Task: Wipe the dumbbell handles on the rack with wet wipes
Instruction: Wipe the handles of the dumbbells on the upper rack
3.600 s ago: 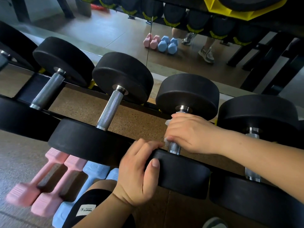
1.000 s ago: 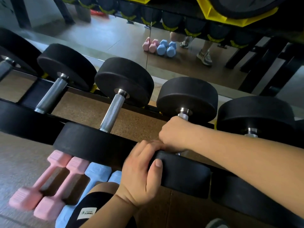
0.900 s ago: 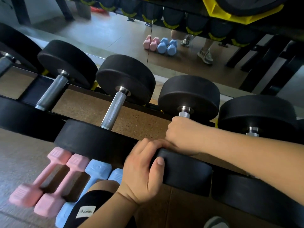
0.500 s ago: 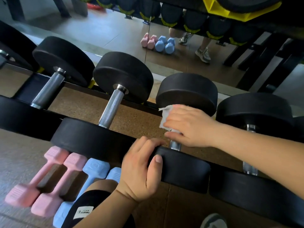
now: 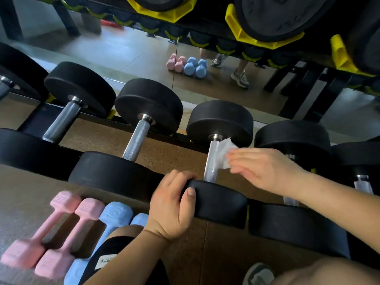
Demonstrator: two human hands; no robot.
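Note:
Black dumbbells with steel handles lie side by side on the rack [image 5: 168, 149]. My left hand [image 5: 172, 206] grips the near head [image 5: 220, 204] of the third dumbbell, fingers curled over its top edge. That dumbbell's handle [image 5: 211, 161] is bare and shiny. My right hand [image 5: 265, 171] hovers just right of the handle with its fingers stretched out, pinching a crumpled white wet wipe [image 5: 225, 152]. The wipe's edge touches the upper part of the handle near the far head [image 5: 220, 120].
More dumbbells lie left [image 5: 137, 138] and right [image 5: 362, 182] of it. Small pink [image 5: 47, 237] and blue dumbbells [image 5: 111, 221] lie on the floor below. An upper rack tier with yellow cradles [image 5: 246, 36] hangs overhead. A mirror behind reflects legs and shoes.
My right hand was wrapped round the handle with the wipe, sliding along it. It has now let go of the handle and drawn off to the right, keeping the wipe. My left hand stayed put.

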